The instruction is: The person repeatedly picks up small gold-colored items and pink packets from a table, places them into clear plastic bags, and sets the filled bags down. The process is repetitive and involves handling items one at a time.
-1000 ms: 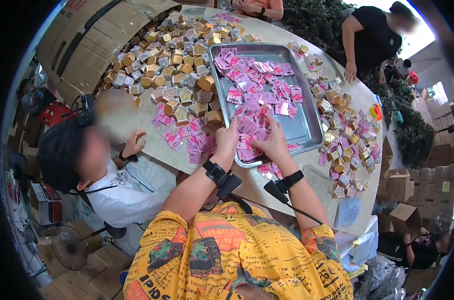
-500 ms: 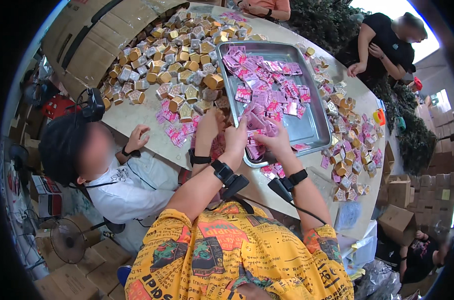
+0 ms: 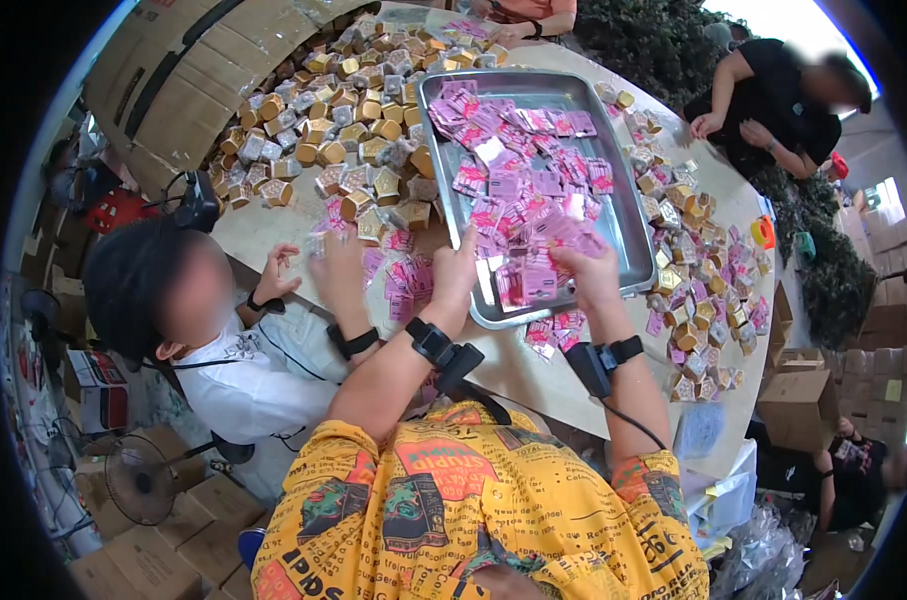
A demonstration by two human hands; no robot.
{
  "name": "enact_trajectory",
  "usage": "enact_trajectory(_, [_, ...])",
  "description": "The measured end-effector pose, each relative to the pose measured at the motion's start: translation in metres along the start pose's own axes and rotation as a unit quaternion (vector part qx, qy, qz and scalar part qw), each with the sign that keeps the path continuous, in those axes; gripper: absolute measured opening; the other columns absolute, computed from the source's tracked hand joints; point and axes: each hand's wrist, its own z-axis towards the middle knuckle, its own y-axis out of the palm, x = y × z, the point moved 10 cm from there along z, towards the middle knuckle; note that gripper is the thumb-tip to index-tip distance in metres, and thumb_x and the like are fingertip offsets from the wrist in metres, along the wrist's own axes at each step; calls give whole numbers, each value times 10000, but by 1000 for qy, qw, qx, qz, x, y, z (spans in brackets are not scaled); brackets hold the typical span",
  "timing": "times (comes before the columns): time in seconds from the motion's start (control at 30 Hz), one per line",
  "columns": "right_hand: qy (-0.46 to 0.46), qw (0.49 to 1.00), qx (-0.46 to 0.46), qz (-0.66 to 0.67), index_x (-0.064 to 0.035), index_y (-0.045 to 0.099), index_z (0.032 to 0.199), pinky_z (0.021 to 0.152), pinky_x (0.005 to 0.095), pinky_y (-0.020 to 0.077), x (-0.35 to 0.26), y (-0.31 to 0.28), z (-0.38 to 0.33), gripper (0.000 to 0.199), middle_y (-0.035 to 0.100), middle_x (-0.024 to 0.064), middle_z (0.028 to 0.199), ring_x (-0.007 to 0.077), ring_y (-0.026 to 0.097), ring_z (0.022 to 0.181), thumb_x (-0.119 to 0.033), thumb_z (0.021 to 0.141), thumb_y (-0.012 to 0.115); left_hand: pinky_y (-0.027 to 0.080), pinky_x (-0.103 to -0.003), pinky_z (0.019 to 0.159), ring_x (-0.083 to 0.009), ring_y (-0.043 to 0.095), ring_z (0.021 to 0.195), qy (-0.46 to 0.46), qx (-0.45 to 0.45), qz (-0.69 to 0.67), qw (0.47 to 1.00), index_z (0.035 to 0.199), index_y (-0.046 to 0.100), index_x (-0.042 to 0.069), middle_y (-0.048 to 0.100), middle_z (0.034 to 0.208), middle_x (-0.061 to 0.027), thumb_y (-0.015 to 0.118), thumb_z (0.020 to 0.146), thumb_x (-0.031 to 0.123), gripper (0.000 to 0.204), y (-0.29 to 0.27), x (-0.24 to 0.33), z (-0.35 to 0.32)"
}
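Observation:
A metal tray (image 3: 629,215) lies on the table in front of me, with many small pink printed cards (image 3: 534,183) spread inside it. My left hand (image 3: 456,270) is closed at the tray's near left rim, thumb along the edge; its other fingers are mostly hidden. Over the tray's near right part, my right hand (image 3: 592,278) pinches some pink cards (image 3: 577,240), slightly blurred. More cards (image 3: 410,280) lie on the table beside my left hand, and others (image 3: 557,332) under the tray's near edge.
Gold and clear-wrapped pentagonal boxes (image 3: 364,110) pile at the far left, with more (image 3: 694,310) at the right. A co-worker in white (image 3: 264,370) sits close on my left, one hand reaching to the table. A person in black (image 3: 774,110) is at the far right.
My hands have parted: the left has moved from over the cards to the tray's rim, the right slightly rightward. The tray has shifted slightly away and left. The co-worker's hand has moved left.

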Motion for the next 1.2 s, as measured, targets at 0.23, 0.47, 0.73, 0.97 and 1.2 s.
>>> enact_trajectory(0.23, [-68,996,43,47,53,527,1163,739,275,527,-64,-53,-13,469,647,142,999,198,650,831,112,707,621,450,-404,644,-267,607,696,-25,55,54,997,837,604,-156,632,764,-226,571,843,508,665,-52,7,36])
enact_trajectory(0.47, [-16,997,79,17,49,555,1123,708,255,499,-2,-90,-24,411,649,112,987,174,635,837,84,718,616,468,-357,608,-220,598,690,21,72,-68,995,925,601,-165,631,839,-161,567,841,500,670,-121,49,77])
enact_trajectory(0.73, [168,985,0,-31,43,611,989,692,264,486,202,2,4,260,639,89,917,142,599,794,22,735,661,480,-330,714,-215,619,838,16,86,-89,992,1009,586,-162,633,984,-166,583,833,494,679,-169,79,84])
enact_trajectory(0.97, [50,964,14,-261,61,511,1159,775,351,490,205,-33,28,631,570,193,1081,265,582,944,-222,666,784,478,-326,696,-200,605,779,-16,60,-137,989,979,598,-153,642,928,-133,612,841,443,612,-166,61,75])
enact_trajectory(1.2, [-251,891,98,-365,-11,532,1152,870,393,429,-33,16,-14,509,535,169,1067,311,527,1018,-192,716,721,454,-387,629,-216,582,679,7,104,70,992,876,613,-157,628,745,-180,598,815,525,685,-132,52,37])
